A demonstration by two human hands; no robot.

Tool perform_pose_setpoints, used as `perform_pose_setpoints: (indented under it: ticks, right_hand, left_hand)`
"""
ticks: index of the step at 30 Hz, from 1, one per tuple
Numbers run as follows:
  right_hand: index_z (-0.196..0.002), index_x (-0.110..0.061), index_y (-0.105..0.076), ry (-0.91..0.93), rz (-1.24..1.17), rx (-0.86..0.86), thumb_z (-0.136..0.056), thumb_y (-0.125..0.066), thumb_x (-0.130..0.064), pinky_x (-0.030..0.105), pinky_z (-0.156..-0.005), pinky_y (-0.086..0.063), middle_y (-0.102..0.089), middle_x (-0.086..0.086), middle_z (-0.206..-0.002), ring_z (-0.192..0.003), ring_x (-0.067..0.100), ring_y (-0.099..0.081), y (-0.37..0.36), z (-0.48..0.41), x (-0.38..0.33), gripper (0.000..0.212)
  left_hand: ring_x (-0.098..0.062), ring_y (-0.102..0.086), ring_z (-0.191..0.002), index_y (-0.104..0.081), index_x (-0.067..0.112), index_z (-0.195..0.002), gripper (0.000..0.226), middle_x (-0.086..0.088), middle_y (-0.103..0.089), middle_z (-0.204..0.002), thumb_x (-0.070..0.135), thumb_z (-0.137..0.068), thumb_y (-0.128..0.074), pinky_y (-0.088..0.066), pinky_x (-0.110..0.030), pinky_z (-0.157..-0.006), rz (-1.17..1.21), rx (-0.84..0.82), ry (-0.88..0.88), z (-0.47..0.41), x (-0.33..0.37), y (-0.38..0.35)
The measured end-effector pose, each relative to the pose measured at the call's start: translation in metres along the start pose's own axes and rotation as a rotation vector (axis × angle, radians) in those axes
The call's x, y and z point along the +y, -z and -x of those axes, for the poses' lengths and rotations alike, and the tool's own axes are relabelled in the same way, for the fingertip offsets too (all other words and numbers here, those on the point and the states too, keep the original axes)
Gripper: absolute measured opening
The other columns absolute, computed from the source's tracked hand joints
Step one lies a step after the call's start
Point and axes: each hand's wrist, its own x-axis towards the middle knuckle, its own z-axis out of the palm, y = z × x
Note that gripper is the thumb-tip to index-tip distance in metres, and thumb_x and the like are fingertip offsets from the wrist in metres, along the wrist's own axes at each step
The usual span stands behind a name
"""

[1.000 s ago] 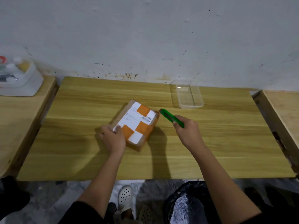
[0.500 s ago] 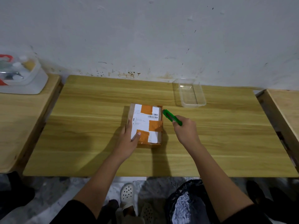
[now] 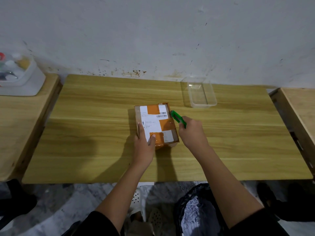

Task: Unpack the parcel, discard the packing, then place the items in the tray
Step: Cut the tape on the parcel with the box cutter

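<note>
One parcel point(image 3: 156, 124) lies flat near the middle of the worktop point(image 3: 95, 126), a brown cardboard box with orange tape and a white label with a barcode on top; still sealed. Left hand point(image 3: 144, 147) rests on its near-left corner, fingers spread along the left edge, thumb pressed on the top face. Right hand point(image 3: 192, 133) is closed around a green box cutter point(image 3: 178, 118), whose far end touches the parcel's right edge near the far corner. Blade too small to make out.

Clear plastic tray point(image 3: 199, 92) sits at the far right of the worktop, close to the wall, apart from the parcel, nothing in it.

Surface: light yellow wood-grain board, grain running left to right, hand and parcel shadows falling toward the near edge. Lower wooden surfaces flank it on both sides; the left one point(image 3: 15, 126) carries a white container point(image 3: 18, 77) with small mixed items, blurred. Right one point(image 3: 300, 108) shows only its edge.

Room: wall point(image 3: 153, 34) behind is whitish grey, scuffed, with dark and rusty specks along the line where it meets the worktop. Floor point(image 3: 56, 201) is mottled grey. Black bag point(image 3: 197, 210) with a crumpled shiny lining stands open below the near edge, beside white perforated sandals point(image 3: 138, 201). Dark sleeves cover the upper arms.
</note>
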Motion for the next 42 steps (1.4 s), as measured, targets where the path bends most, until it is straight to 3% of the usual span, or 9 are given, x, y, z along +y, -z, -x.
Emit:
perform_pose_setpoints:
  ticks: [7,13,18,22,24,29,36,42]
  right_hand:
    - [-0.098,0.000,-0.056,0.017,0.044,0.003,-0.091,-0.042,-0.010,0.039,-0.054,-0.046,-0.058,0.020,-0.078,-0.061,0.030,-0.053,0.000,0.009,-0.004,0.018]
    - [-0.102,-0.001,-0.054,0.033,0.075,0.006,-0.092,-0.040,-0.010,0.036,-0.053,-0.043,-0.054,0.017,-0.074,-0.062,0.031,-0.051,0.001,0.014,-0.005,0.020]
    - [-0.103,-0.001,-0.054,0.031,0.099,-0.001,-0.092,-0.041,-0.011,0.042,-0.058,-0.050,-0.054,0.015,-0.076,-0.068,0.034,-0.057,0.002,0.017,-0.009,0.020]
    - [-0.106,-0.001,-0.052,0.014,0.157,-0.025,-0.091,-0.042,-0.007,0.029,-0.046,-0.036,-0.048,0.010,-0.073,-0.063,0.027,-0.049,-0.002,0.013,-0.013,0.019]
    - [-0.105,0.000,-0.051,0.011,0.178,-0.030,-0.090,-0.041,-0.004,0.028,-0.048,-0.031,-0.047,0.008,-0.071,-0.063,0.027,-0.047,-0.005,0.011,-0.016,0.019]
    - [-0.094,0.000,-0.052,-0.013,0.186,-0.083,-0.087,-0.042,-0.005,0.026,-0.044,-0.027,-0.037,0.001,-0.062,-0.066,0.027,-0.049,0.002,0.010,-0.015,0.013]
    - [-0.075,-0.007,-0.046,-0.038,0.190,-0.178,-0.086,-0.043,-0.005,0.026,-0.044,-0.028,-0.041,0.001,-0.064,-0.054,0.014,-0.041,0.014,0.016,-0.018,0.011]
    - [-0.075,-0.007,-0.046,-0.030,0.221,-0.169,-0.087,-0.043,-0.007,0.025,-0.043,-0.027,-0.039,0.001,-0.063,-0.054,0.016,-0.042,0.016,0.029,-0.014,0.013]
  left_hand:
    - [-0.029,-0.039,-0.126,0.004,0.028,-0.147,0.068,-0.015,-0.027,-0.147,0.034,-0.096,-0.041,-0.034,-0.028,-0.087,0.024,0.010,0.008,0.002,0.001,0.000]
    - [-0.030,-0.037,-0.128,0.004,0.027,-0.147,0.068,-0.014,-0.026,-0.148,0.034,-0.096,-0.041,-0.035,-0.030,-0.090,0.018,0.007,-0.003,0.002,0.002,0.000]
    - [-0.029,-0.038,-0.127,0.003,0.026,-0.147,0.068,-0.013,-0.027,-0.148,0.033,-0.096,-0.041,-0.031,-0.026,-0.085,0.028,0.013,0.001,0.002,0.002,-0.001]
    - [-0.029,-0.039,-0.127,0.003,0.028,-0.147,0.068,-0.014,-0.027,-0.146,0.035,-0.096,-0.041,-0.032,-0.027,-0.084,0.025,0.010,0.013,0.003,0.002,-0.001]
    - [-0.030,-0.041,-0.125,0.004,0.028,-0.147,0.068,-0.014,-0.028,-0.145,0.036,-0.096,-0.040,-0.032,-0.027,-0.083,0.007,0.019,0.023,0.002,0.003,-0.002]
    - [-0.032,-0.045,-0.118,0.005,0.028,-0.147,0.068,-0.018,-0.033,-0.138,0.038,-0.095,-0.039,-0.038,-0.031,-0.084,-0.026,0.040,0.027,0.002,0.003,-0.004]
    - [-0.031,-0.041,-0.123,0.005,0.028,-0.147,0.068,-0.016,-0.029,-0.142,0.038,-0.096,-0.038,-0.041,-0.040,-0.094,-0.025,0.062,0.043,0.005,0.005,-0.007]
    - [-0.031,-0.040,-0.123,0.004,0.029,-0.147,0.067,-0.016,-0.028,-0.142,0.036,-0.096,-0.039,-0.039,-0.039,-0.094,-0.021,0.056,0.046,0.008,0.007,-0.006]
